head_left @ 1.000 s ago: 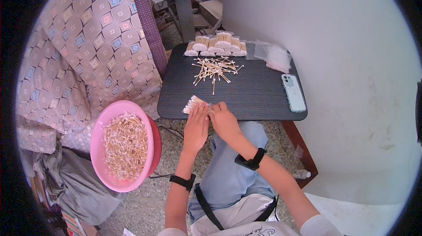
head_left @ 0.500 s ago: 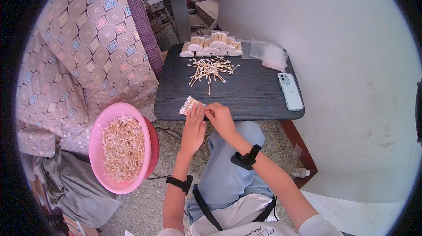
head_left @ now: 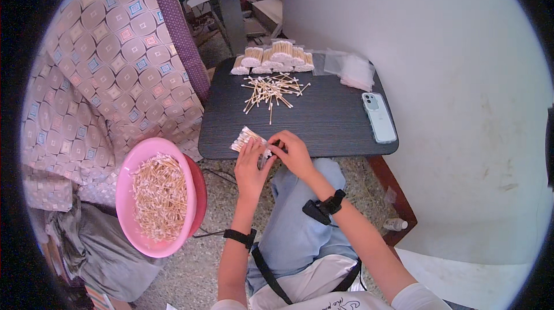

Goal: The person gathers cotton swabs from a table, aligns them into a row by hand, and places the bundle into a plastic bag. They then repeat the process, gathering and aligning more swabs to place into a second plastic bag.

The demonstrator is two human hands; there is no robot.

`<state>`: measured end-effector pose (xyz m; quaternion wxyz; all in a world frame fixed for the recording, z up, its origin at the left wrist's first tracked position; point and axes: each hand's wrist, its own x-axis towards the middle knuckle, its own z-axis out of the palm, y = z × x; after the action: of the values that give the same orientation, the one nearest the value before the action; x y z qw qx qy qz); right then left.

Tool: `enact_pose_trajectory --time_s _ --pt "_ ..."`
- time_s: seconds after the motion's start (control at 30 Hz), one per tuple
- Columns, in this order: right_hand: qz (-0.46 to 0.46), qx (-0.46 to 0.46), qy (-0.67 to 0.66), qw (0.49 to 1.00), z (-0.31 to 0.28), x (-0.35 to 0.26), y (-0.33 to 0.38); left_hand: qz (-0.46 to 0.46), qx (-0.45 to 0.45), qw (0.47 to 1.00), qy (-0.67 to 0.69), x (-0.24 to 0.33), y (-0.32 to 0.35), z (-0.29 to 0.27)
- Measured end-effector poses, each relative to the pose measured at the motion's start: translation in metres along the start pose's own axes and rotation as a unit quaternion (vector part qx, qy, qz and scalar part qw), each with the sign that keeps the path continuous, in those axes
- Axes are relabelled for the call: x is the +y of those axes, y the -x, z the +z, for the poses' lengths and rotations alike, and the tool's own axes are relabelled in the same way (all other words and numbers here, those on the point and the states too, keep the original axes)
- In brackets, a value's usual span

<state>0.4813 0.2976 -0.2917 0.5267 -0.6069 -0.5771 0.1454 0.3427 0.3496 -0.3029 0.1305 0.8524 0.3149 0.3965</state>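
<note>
A flat clear bag of cotton swabs [head_left: 244, 138] lies at the near left edge of the dark table. My left hand [head_left: 250, 163] rests over its near part, fingers closed on the bag. At the bag's right end my right hand [head_left: 291, 152] pinches the plastic between thumb and fingertips. Just beyond, loose cotton swabs [head_left: 273, 91] lie in a scattered heap. Behind them, filled swab packets [head_left: 281, 53] are stacked along the far edge.
The small black table [head_left: 334, 119] holds a phone [head_left: 380, 118] at its right and clear empty bags [head_left: 356, 72] at the far right corner. A pink basin [head_left: 123, 194] of many swabs stands left of my legs. A patterned curtain [head_left: 115, 39] hangs left; a wall [head_left: 461, 108] rises right.
My left thumb has spread away from the fingers, and the near end of the bag shows more between my hands. The view has shifted slightly.
</note>
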Motion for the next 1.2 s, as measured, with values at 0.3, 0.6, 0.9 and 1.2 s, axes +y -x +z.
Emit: enact_pose_trajectory --time_s 0.3,0.6,0.9,1.2 --pt "-0.022 0.003 0.009 1.000 0.002 0.004 0.002 -0.058 0.029 0.998 -0.002 0.000 -0.003 0.002" --pt "0.015 0.019 -0.018 1.000 0.002 -0.002 0.003 -0.026 0.069 0.997 0.021 0.001 0.000 0.011" --pt "0.000 0.006 -0.011 1.000 0.002 0.001 0.006 -0.040 0.025 0.997 0.053 -0.007 -0.004 0.002" --pt "0.034 0.027 -0.061 0.997 0.001 0.000 0.006 -0.037 0.000 0.999 0.037 0.005 -0.006 -0.004"
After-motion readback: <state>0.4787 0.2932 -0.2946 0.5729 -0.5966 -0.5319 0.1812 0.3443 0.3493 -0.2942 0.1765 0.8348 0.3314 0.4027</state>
